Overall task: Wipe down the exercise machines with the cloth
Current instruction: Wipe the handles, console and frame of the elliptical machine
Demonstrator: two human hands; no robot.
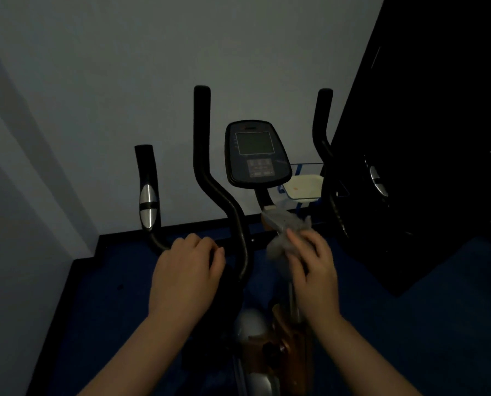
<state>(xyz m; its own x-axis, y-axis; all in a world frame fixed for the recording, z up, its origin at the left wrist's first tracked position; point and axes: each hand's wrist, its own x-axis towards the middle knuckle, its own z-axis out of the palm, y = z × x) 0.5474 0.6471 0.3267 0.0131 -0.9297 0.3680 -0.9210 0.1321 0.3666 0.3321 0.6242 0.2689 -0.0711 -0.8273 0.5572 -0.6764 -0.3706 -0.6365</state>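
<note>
Head view, dim room: the left hand (pixel 185 270) curls its fingers over the low, matte black handlebar (pixel 155 238) of an exercise machine (pixel 257 151), gripping the rounded tube where it bends. The right hand (pixel 312 267) pinches a crumpled, fuzzy grey cloth (pixel 284 227), which bunches up just beyond its fingertips against the slim stem under the console. That console, above and ahead of the right hand, is a smooth oval panel with a square screen and small flat buttons. Between the two hands rises a tall, curved black bar (pixel 210 178) with a soft foam-like grip. Beyond the right hand, a pale shallow tray (pixel 304 185) sits in a wire frame. Dark blue carpet (pixel 438 310) lies beneath both hands.
</note>
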